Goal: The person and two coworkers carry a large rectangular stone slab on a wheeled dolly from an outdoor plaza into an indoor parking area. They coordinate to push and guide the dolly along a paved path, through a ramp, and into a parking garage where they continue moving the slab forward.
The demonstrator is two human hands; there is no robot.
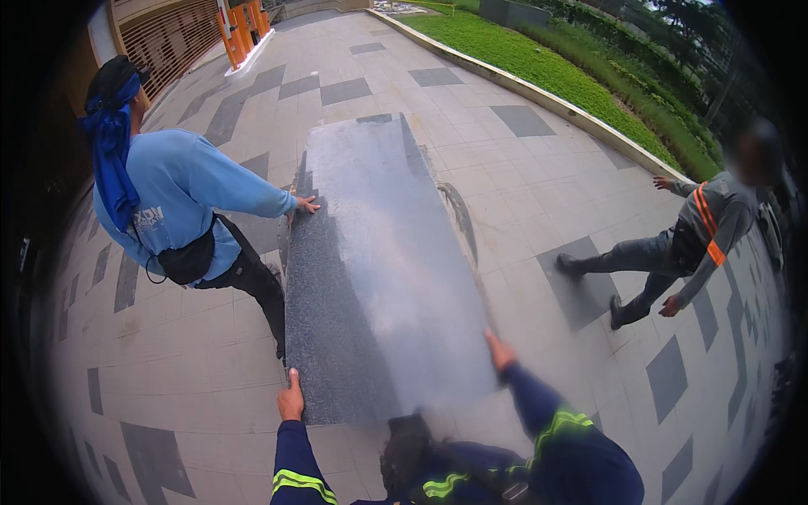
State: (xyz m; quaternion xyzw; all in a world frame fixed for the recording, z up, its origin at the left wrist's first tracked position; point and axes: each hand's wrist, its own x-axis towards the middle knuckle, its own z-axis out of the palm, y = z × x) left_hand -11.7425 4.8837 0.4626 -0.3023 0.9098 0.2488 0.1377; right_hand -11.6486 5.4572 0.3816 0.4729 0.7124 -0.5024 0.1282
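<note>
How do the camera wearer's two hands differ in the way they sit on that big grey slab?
The left hand grips the stone slab at its near left corner, thumb up; the right hand rests farther up along the right edge. The left hand sits nearer the wearer, the right reaches farther out. Both touch the slab, and both sleeves are dark blue with yellow reflective bands.

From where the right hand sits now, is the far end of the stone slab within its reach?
Probably not. The right hand grips the slab's near right edge, and the slab's whole length lies between it and the far end. A co-worker's hand rests on the left edge farther along.
</note>
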